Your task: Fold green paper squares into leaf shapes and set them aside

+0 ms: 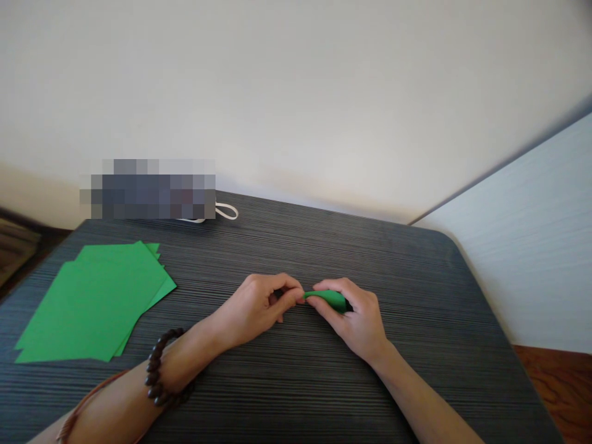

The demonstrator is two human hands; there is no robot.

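Note:
A small piece of green paper (330,300), folded or rolled narrow, is held between my two hands above the dark table. My left hand (261,306) pinches its left tip between thumb and index finger. Around the wider body of the paper, my right hand (354,311) closes with the thumb in front and fingers behind. Part of the paper is hidden by the right fingers. To the left lies a loose stack of green paper sheets (97,302), fanned unevenly.
The dark wood-grain table (277,394) has a rounded far-right corner. A blurred-out object (152,191) with a white strap loop (227,211) lies at the back left, by the pale wall (296,92). A light panel (531,246) stands right of the table.

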